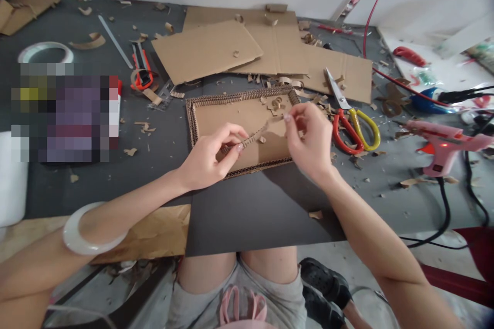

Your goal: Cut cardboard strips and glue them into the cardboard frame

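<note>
My left hand (216, 157) pinches a narrow corrugated cardboard strip (250, 140) between thumb and fingers. At the strip's other end, my right hand (311, 141) is closed on a thin, peeled-looking paper end. Both hands hover over a shallow cardboard tray (210, 113), whose raised rim is built from corrugated strips. Curled cardboard scraps (277, 104) lie inside the tray near its far right corner. Just right of my right hand rest scissors (349, 113) with one red and one yellow handle.
Flat cardboard sheets (208, 49) lie behind the tray. A red utility knife (141, 67) and a tape roll (45, 53) are at the left. A pink glue gun (440, 146) with a lit light and black cable stands at the right. Scraps litter the grey table.
</note>
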`<state>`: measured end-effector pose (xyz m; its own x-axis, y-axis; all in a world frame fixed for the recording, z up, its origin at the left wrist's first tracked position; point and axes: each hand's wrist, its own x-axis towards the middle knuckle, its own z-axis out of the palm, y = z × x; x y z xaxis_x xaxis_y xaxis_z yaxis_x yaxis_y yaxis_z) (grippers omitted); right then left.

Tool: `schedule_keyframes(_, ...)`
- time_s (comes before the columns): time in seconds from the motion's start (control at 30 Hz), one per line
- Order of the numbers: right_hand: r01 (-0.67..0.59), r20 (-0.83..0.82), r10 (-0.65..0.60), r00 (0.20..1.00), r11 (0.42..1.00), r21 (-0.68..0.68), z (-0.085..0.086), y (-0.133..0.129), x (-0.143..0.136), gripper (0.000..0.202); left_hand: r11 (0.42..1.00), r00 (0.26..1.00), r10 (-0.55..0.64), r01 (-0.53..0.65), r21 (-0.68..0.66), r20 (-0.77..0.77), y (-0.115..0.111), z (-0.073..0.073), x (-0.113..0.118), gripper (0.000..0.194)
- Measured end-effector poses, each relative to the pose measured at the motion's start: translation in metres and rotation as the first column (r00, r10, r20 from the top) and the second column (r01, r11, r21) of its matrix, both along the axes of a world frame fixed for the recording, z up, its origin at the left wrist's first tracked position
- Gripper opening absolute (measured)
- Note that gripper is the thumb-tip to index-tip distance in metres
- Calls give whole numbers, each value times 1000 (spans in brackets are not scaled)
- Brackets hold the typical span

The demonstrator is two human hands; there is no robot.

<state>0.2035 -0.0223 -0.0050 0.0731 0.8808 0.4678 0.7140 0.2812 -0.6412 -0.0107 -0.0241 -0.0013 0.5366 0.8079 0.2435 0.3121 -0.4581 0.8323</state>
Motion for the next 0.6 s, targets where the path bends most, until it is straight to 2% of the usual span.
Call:
schedule_keyframes(0.13, 216, 111, -224, 968, 973, 77, 1, 11, 23, 18, 999, 1000, -1, 2, -35, 17, 0, -1, 1, 16)
schedule_keyframes(0.2, 227, 189, -241, 952, 969, 95, 3, 12, 26, 29, 998, 1000, -6, 8, -62, 25, 0, -1, 1, 16)
schedule_keyframes(0.27, 136, 217, -160, 963, 983, 122, 4, 8, 19, 24, 997, 1000, -7, 9, -77, 27, 0, -1, 1, 17)
schedule_keyframes(0.33, -23, 205, -13, 979, 985, 172, 6, -1, 6, 11, 997, 1000, -8, 10, -76, 26, 0, -1, 0, 18)
schedule_keyframes(0.47, -335, 220, 289, 932, 917, 217, 5, -18, -20, 16, 997, 999, -32, 34, -65, 35, 0, -1, -1, 21)
schedule_keyframes(0.53, -401, 227, 354, 907, 891, 212, 2, -21, -26, 17, 997, 998, -38, 41, -60, 42, 0, -1, 0, 20)
schedule_keyframes(0.6, -406, 215, 363, 907, 889, 213, -1, -22, -27, 16, 998, 998, -33, 35, -57, 46, 0, 0, 1, 21)
